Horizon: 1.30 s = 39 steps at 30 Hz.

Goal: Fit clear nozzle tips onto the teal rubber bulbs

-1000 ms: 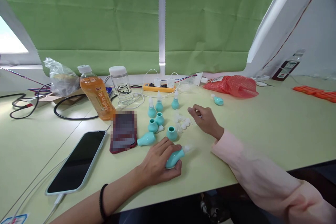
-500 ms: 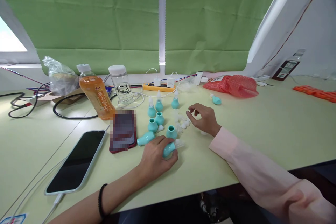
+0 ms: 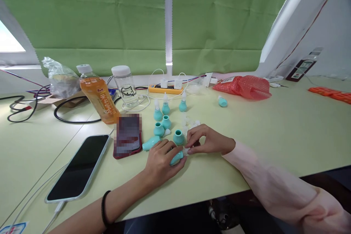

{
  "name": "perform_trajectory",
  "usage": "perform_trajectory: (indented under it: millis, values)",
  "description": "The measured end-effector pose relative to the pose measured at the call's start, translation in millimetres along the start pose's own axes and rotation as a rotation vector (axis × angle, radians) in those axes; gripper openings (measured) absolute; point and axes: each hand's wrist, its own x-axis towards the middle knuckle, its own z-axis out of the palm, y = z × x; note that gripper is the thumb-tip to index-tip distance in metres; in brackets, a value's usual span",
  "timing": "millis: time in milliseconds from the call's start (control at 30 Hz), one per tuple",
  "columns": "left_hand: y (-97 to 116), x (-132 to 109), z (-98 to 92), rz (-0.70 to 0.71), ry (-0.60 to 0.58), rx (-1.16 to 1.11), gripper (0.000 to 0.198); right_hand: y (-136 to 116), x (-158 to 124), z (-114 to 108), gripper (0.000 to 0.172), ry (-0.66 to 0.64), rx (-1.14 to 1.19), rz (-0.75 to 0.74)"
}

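My left hand (image 3: 162, 157) is closed round a turquoise squeeze bulb (image 3: 177, 158), which lies on its side on the table. A clear nozzle (image 3: 186, 151) sits at the bulb's right end, and the thumb and fingers of my right hand (image 3: 206, 139) pinch it. Just behind stands an open turquoise bulb (image 3: 178, 138) with its mouth up. Another bulb (image 3: 151, 143) lies on its side left of my left hand. Two more open bulbs and several bulbs with clear nozzles fitted (image 3: 183, 105) stand farther back. Small clear and white parts (image 3: 184, 119) lie behind my right hand, partly hidden.
Left of the bulbs lie a red-cased phone (image 3: 127, 137) and a larger phone (image 3: 79, 168) on a cable. An orange drink bottle (image 3: 98, 97), a clear jar (image 3: 126, 87), a power strip (image 3: 167, 90) and a red bubble-wrap bag (image 3: 242, 87) stand or lie along the back.
My right hand has come down and left from above the table, and its fingers have closed on the nozzle. My left hand keeps its hold on the bulb.
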Motion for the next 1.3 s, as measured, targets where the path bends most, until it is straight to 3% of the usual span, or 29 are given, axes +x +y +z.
perform_trajectory:
  millis: [233, 367, 533, 767, 967, 1133, 1300]
  values:
    - [-0.7, -1.2, 0.5, 0.048, 0.001, 0.054, 0.011, 2.9, 1.4, -0.8, 0.017, -0.05, -0.002, 0.033]
    - [-0.1, -1.5, 0.2, 0.028, -0.024, 0.094, 0.011, 2.7, 1.4, 2.6, 0.016, -0.037, -0.067, -0.03]
    - [-1.7, -1.0, -0.6, -0.019, -0.053, 0.142, 0.013, -3.3, -0.3, 8.7, 0.013, 0.077, -0.186, -0.127]
    - [-1.3, -0.4, 0.1, -0.039, -0.084, 0.156, 0.011, -0.1, -1.0, 10.5, 0.011, 0.038, -0.32, -0.221]
    - [-1.0, -1.1, 1.0, -0.051, -0.09, 0.16, 0.01, -1.8, 0.3, 11.1, 0.009, -0.027, -0.314, -0.187]
    - [-2.6, -2.1, 0.7, -0.047, -0.103, 0.176, 0.011, -0.9, -1.7, 10.1, 0.01, 0.043, -0.26, -0.146]
    - [-1.3, -1.5, 0.3, -0.062, -0.103, 0.158, 0.011, 3.9, -1.3, 9.9, 0.011, 0.03, -0.342, -0.217]
